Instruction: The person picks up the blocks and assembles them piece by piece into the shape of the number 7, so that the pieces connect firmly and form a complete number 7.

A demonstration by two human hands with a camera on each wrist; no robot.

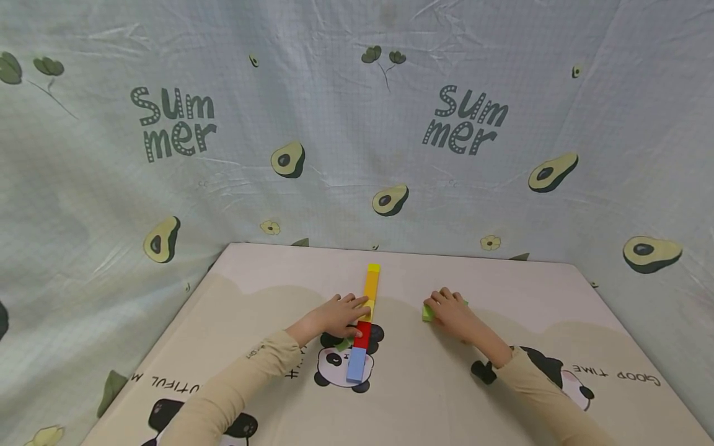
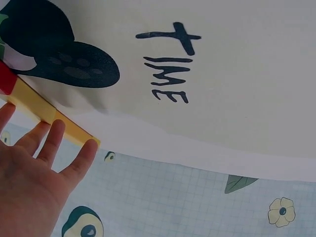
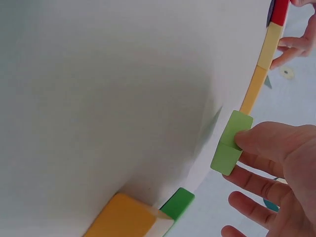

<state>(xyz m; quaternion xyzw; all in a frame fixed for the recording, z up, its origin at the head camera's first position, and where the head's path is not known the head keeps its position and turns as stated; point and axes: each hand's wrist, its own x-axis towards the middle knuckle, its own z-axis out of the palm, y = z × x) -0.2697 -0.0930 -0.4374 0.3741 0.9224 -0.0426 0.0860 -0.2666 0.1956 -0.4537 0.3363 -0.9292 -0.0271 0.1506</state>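
Observation:
A straight row of toy blocks runs away from me near the middle of the table in the head view: a blue block (image 1: 356, 364), a red block (image 1: 363, 335), a yellow block (image 1: 369, 308), an orange block (image 1: 370, 285) and a bright yellow end (image 1: 374, 268). My left hand (image 1: 338, 316) rests against the row's left side, its fingers spread along it and its thumb by the red block. To the right of the row, my right hand (image 1: 450, 313) pinches a light green block (image 3: 231, 138), thumb on top and fingers beneath. A line crosses that block; I cannot tell whether it is two pieces.
In the right wrist view, a larger orange block (image 3: 123, 217) and a darker green block (image 3: 178, 205) lie at the bottom. The table cover (image 1: 413, 396) bears panda prints and lettering. A cloth with avocado prints (image 1: 334, 204) hangs behind the table's far edge.

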